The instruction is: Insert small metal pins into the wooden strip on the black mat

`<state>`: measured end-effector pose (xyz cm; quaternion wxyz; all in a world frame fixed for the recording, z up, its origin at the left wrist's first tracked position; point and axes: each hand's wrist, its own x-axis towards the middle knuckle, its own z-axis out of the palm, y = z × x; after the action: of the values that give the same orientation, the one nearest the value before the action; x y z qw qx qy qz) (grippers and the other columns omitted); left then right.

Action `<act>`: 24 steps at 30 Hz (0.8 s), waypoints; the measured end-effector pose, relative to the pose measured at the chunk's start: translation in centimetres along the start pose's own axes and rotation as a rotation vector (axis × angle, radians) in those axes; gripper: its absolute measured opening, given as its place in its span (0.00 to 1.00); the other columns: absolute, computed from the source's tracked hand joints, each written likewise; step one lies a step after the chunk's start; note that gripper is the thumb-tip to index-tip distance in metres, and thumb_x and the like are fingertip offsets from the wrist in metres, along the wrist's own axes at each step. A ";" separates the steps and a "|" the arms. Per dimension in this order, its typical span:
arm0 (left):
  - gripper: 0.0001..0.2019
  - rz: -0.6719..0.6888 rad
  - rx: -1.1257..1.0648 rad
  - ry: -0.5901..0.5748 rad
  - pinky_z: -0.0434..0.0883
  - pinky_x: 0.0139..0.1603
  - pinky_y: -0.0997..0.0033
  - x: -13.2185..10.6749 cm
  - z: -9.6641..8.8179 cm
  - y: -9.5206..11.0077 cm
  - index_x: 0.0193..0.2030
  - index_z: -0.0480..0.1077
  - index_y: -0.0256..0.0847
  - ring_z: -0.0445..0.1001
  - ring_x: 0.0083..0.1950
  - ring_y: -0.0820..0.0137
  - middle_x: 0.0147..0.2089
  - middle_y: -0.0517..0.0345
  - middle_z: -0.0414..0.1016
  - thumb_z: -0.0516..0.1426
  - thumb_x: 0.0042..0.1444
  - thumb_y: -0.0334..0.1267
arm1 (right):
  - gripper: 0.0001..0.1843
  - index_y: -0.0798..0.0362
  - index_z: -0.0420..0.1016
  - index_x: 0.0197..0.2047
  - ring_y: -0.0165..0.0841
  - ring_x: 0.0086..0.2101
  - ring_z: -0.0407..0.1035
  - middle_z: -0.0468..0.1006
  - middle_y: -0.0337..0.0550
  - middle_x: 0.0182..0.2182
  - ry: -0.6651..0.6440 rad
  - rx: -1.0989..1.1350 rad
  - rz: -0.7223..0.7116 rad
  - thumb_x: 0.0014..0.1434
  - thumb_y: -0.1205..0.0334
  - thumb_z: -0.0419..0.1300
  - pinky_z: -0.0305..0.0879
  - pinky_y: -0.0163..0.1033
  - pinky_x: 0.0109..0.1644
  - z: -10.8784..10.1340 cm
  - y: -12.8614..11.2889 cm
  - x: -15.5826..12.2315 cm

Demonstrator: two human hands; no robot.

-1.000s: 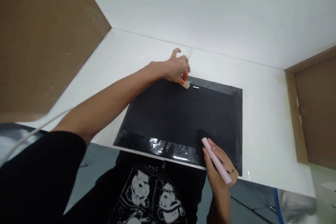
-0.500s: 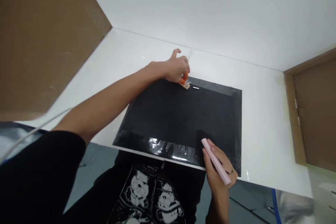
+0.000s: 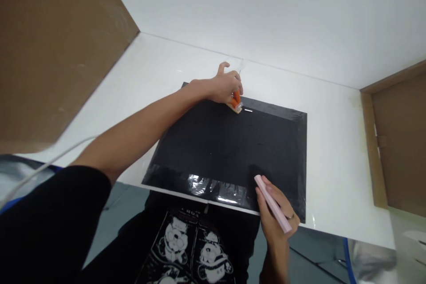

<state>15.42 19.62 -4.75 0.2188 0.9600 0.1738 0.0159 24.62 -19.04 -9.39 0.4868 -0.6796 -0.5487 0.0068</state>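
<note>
At the far edge of a black mat, my left hand is curled over a small orange piece with a clear end. Its exact kind is hidden by my fingers. Under it a small light-coloured flat piece shows at the mat's surface. Just to the right lies a short, thin silvery-white strip. Over the mat's near right corner, my right hand is closed around a long pale pink bar, held slanting.
The mat lies on a white table with a white wall behind. Brown panels stand at the left and right. A white cable runs past my left arm.
The orange piece under my left hand shows a little more and has tilted slightly. My right hand and the pink bar stay almost where they were.
</note>
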 end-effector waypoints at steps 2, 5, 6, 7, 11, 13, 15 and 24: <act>0.05 0.007 -0.020 -0.002 0.30 0.69 0.41 -0.1 0.0 0.1 0.32 0.83 0.48 0.65 0.65 0.53 0.46 0.57 0.83 0.66 0.52 0.43 | 0.19 0.54 0.76 0.51 0.38 0.45 0.81 0.83 0.45 0.48 -0.006 0.001 0.012 0.58 0.72 0.71 0.82 0.41 0.47 0.0 0.0 -0.1; 0.04 0.026 -0.040 -0.013 0.31 0.69 0.42 -0.2 0.2 0.3 0.32 0.82 0.50 0.65 0.64 0.55 0.47 0.58 0.84 0.66 0.52 0.44 | 0.17 0.53 0.77 0.50 0.38 0.43 0.81 0.83 0.44 0.47 -0.014 -0.033 0.051 0.58 0.70 0.71 0.82 0.41 0.46 0.0 0.0 -0.3; 0.04 0.028 -0.042 -0.017 0.32 0.69 0.43 -0.2 0.2 0.3 0.32 0.83 0.50 0.65 0.64 0.55 0.48 0.58 0.84 0.66 0.52 0.44 | 0.16 0.53 0.77 0.49 0.38 0.43 0.81 0.84 0.44 0.47 -0.018 -0.040 0.063 0.58 0.70 0.71 0.82 0.41 0.45 0.1 0.0 -0.3; 0.04 0.027 -0.042 -0.019 0.32 0.69 0.43 -0.2 0.3 0.4 0.32 0.83 0.50 0.65 0.64 0.55 0.49 0.58 0.84 0.66 0.52 0.44 | 0.16 0.53 0.77 0.49 0.37 0.43 0.81 0.84 0.44 0.47 -0.020 -0.040 0.067 0.58 0.70 0.71 0.82 0.41 0.46 0.1 0.0 -0.3; 0.06 0.027 -0.036 -0.019 0.33 0.68 0.43 -0.2 0.3 0.4 0.32 0.83 0.50 0.65 0.64 0.54 0.48 0.58 0.84 0.65 0.53 0.46 | 0.17 0.55 0.77 0.50 0.38 0.46 0.81 0.83 0.47 0.48 -0.024 0.011 0.037 0.58 0.72 0.70 0.81 0.42 0.49 0.3 -0.1 -0.3; 0.07 0.037 -0.026 -0.023 0.33 0.68 0.44 -0.2 0.3 0.4 0.31 0.83 0.50 0.64 0.64 0.55 0.48 0.59 0.84 0.65 0.53 0.47 | 0.17 0.55 0.77 0.50 0.37 0.46 0.80 0.83 0.47 0.48 -0.019 0.020 0.032 0.58 0.73 0.70 0.81 0.40 0.49 0.3 -0.1 -0.3; 0.06 0.033 -0.011 -0.020 0.33 0.69 0.45 -0.1 0.3 0.3 0.31 0.83 0.50 0.64 0.64 0.55 0.48 0.58 0.84 0.65 0.53 0.46 | 0.17 0.55 0.77 0.50 0.37 0.45 0.81 0.83 0.46 0.48 -0.013 0.002 0.033 0.58 0.72 0.71 0.82 0.40 0.48 0.3 -0.1 -0.3; 0.05 0.007 -0.036 -0.018 0.34 0.68 0.46 -0.2 0.5 0.5 0.31 0.82 0.49 0.66 0.64 0.54 0.47 0.58 0.84 0.65 0.52 0.44 | 0.16 0.54 0.77 0.51 0.38 0.45 0.81 0.83 0.46 0.47 -0.009 -0.001 0.050 0.59 0.71 0.70 0.82 0.41 0.47 0.4 -0.2 -0.2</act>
<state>15.50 18.92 -4.99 0.2378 0.9566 0.1680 0.0114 24.14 -18.96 -9.56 0.4835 -0.6935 -0.5337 0.0219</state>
